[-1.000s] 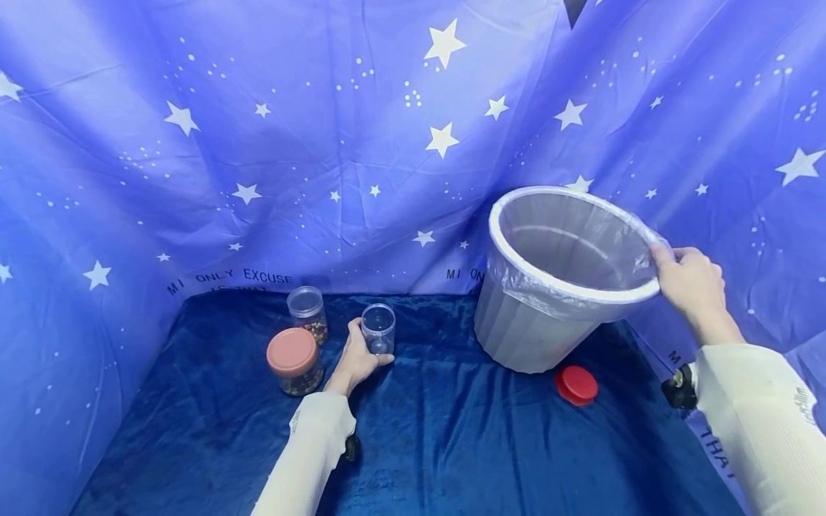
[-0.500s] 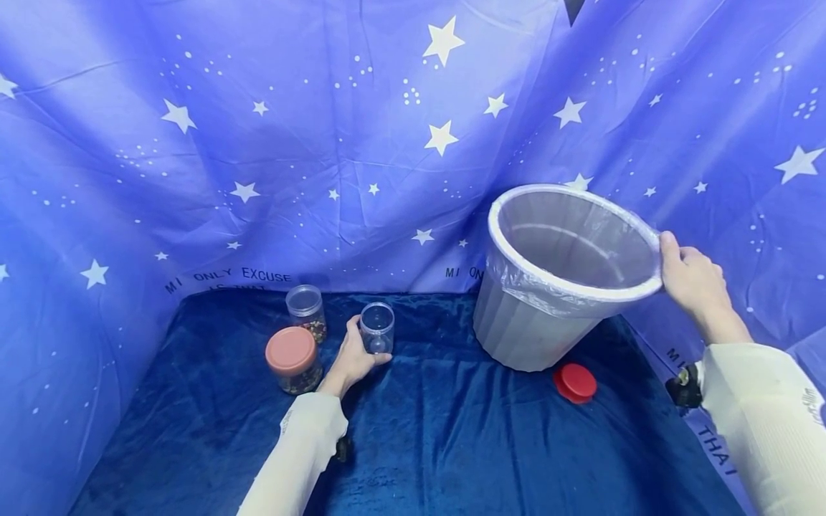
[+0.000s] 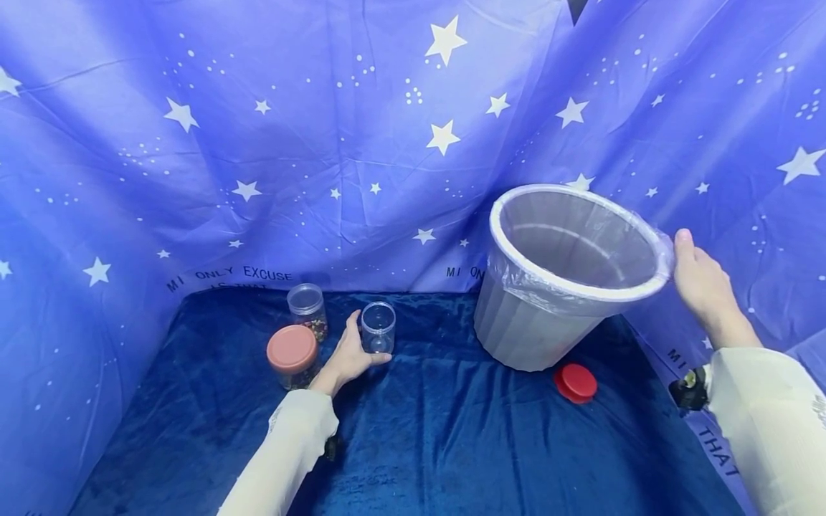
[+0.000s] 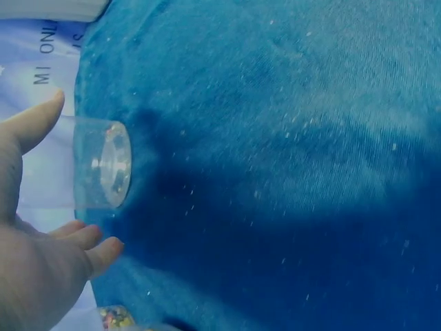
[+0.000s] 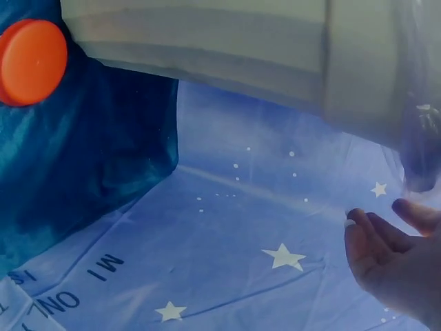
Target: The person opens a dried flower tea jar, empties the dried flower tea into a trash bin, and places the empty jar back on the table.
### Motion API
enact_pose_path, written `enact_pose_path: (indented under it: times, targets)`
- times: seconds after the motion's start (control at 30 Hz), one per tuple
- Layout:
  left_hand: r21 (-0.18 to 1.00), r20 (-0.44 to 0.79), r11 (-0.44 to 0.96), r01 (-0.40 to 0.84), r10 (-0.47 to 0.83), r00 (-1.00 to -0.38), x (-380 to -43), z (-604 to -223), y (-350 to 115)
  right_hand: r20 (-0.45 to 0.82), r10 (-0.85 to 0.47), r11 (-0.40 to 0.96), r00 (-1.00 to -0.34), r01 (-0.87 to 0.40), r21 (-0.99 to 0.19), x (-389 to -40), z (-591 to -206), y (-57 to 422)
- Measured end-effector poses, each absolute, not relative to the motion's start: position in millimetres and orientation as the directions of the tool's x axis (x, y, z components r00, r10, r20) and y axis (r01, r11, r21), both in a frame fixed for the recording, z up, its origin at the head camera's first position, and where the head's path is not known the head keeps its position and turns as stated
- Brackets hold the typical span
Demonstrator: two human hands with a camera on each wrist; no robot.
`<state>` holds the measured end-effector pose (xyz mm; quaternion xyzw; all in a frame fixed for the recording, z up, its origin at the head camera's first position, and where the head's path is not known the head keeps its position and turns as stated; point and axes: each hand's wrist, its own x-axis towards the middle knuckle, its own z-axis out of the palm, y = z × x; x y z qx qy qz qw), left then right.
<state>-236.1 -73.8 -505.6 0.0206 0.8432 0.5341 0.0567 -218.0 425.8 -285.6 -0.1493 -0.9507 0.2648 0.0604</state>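
Observation:
In the head view a clear, open-topped jar [image 3: 378, 326] stands upright near the back of the cloth, apparently without contents. My left hand [image 3: 343, 360] is just left of it, thumb and fingers spread around its side; the left wrist view shows a gap between the fingers [image 4: 103, 255] and the clear wall. To the right stands a grey trash bin [image 3: 532, 333], lined with a clear plastic bag [image 3: 548, 301] folded over its white rim. Beside the rim's right side is my right hand [image 3: 705, 294], fingers loosely bent and holding nothing.
Left of my left hand stand a pink-lidded jar [image 3: 292, 349] and, behind it, a clear jar [image 3: 307, 308] with small multicoloured pieces. Red lids [image 3: 576, 383] lie before the bin. Star-printed curtains [image 3: 290, 158] border the dark blue cloth [image 3: 445, 444].
My right hand has let go of the bin's rim and moved right. My left hand has loosened from the clear jar and drawn slightly left. Jar and bin stay put.

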Motion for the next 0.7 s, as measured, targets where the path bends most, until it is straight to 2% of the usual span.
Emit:
enact_pose_path:
  times: [0.13, 0.33, 0.5, 0.7]
  targets:
    - [0.893, -0.097, 0.449, -0.036, 0.113, -0.989, -234, -498, -78, 0.053, 0.322, 0.811, -0.945, 0.247, -0.53, -218, -286, 428]
    - [0.873, -0.123, 0.485, -0.047, 0.127, -0.984, -231, -482, -80, 0.146, 0.304, 0.841, -0.941, 0.193, -0.506, -222, -286, 426]
    - [0.86, -0.104, 0.511, -0.017, 0.143, -0.984, -232, -468, -82, 0.219, 0.268, 0.873, -0.938, 0.14, -0.467, -225, -284, 419]
    - [0.851, -0.093, 0.525, 0.018, 0.185, -0.978, -234, -455, -86, 0.253, 0.258, 0.87, -0.932, 0.11, -0.481, -226, -280, 413]
